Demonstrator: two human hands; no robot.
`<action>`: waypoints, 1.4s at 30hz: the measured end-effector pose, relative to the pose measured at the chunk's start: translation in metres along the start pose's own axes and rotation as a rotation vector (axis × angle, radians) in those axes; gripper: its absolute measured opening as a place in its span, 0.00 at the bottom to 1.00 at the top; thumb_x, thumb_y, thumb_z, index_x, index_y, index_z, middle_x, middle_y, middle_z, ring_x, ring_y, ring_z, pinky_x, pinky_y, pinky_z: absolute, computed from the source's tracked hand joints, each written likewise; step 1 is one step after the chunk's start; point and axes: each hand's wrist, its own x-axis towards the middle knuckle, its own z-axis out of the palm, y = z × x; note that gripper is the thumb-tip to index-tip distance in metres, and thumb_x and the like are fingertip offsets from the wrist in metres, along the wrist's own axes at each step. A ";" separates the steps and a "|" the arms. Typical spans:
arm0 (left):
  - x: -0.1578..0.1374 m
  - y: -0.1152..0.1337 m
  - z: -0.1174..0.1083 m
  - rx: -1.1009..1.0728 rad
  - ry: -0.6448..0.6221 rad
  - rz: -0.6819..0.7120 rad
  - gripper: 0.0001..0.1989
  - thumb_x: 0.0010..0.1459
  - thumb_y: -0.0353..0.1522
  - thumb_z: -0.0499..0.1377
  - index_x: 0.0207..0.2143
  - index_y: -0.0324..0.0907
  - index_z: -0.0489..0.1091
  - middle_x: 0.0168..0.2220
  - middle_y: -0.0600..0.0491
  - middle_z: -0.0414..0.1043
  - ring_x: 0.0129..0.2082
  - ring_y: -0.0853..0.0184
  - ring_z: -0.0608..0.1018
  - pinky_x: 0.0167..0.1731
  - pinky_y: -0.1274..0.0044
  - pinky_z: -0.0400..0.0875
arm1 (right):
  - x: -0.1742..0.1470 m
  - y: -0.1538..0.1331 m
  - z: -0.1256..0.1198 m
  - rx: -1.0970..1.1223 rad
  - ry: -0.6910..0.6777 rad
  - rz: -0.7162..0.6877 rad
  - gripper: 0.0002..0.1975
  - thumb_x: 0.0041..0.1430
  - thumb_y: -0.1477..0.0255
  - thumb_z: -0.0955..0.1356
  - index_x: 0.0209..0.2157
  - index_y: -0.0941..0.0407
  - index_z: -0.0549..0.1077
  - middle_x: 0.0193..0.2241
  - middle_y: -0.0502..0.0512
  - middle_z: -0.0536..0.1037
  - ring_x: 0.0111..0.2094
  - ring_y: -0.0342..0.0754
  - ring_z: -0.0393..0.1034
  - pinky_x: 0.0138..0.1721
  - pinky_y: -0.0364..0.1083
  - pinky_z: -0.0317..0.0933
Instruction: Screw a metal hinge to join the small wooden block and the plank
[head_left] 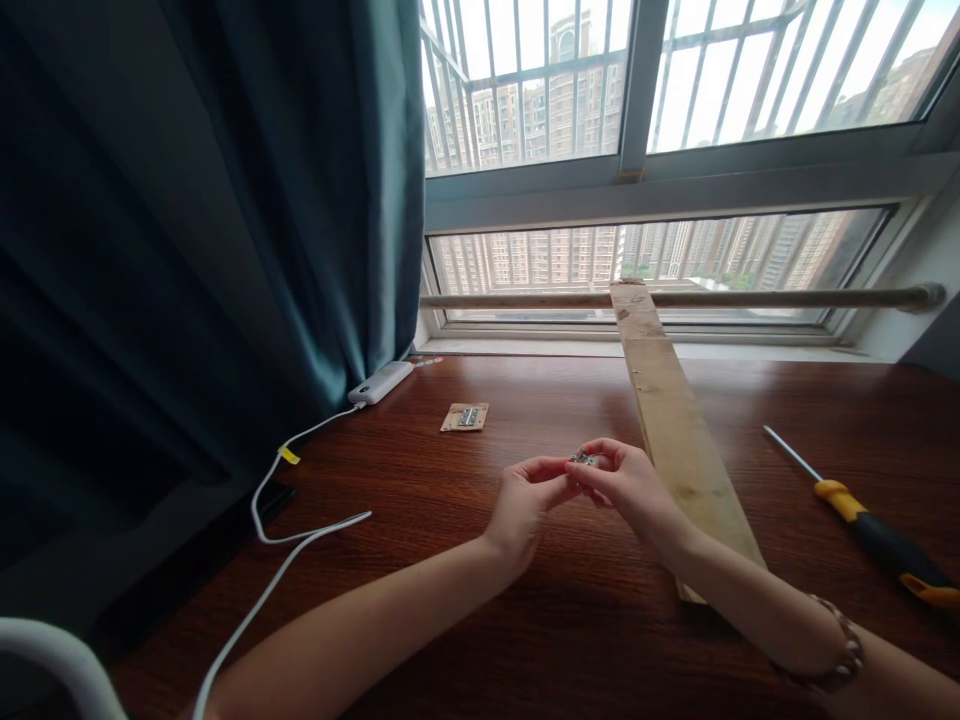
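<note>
Metal parts [583, 459] are pinched between the fingertips of both the left hand [523, 508] and the right hand [628, 488], above the worktop [420, 610]; their exact form cannot be told. Because they are tiny and held only at the tips, one could be dropped and lost beneath the board [679, 425] nearby. Farther out, a metal plate [468, 416] is seen on a card [451, 421], and the screwdriver [874, 535] could be rolled if brushed.

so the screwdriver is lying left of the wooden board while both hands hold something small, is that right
Not quite: the screwdriver lies to the right of the wooden board, as the head view shows. The rest stands: the left hand and right hand hold a small thing.
</note>
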 end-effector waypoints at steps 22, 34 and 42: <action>-0.004 -0.005 -0.002 0.055 -0.024 -0.026 0.08 0.45 0.30 0.65 0.27 0.35 0.69 0.27 0.49 0.74 0.31 0.67 0.75 0.37 0.75 0.68 | -0.011 -0.004 -0.008 0.042 -0.078 0.012 0.11 0.41 0.71 0.72 0.27 0.64 0.77 0.20 0.52 0.73 0.23 0.38 0.58 0.26 0.41 0.51; -0.002 -0.001 -0.002 -0.015 -0.107 -0.057 0.09 0.43 0.27 0.66 0.27 0.35 0.68 0.27 0.53 0.73 0.28 0.74 0.73 0.34 0.79 0.66 | -0.014 -0.012 -0.010 -0.113 -0.038 -0.049 0.12 0.40 0.70 0.72 0.27 0.64 0.77 0.21 0.54 0.75 0.24 0.40 0.62 0.25 0.41 0.54; -0.006 0.004 0.003 0.090 -0.234 -0.060 0.14 0.43 0.27 0.66 0.34 0.36 0.69 0.34 0.48 0.75 0.34 0.67 0.75 0.38 0.75 0.68 | -0.008 -0.048 -0.037 -0.215 0.036 -0.127 0.14 0.41 0.65 0.72 0.28 0.61 0.78 0.22 0.53 0.74 0.22 0.39 0.60 0.24 0.40 0.53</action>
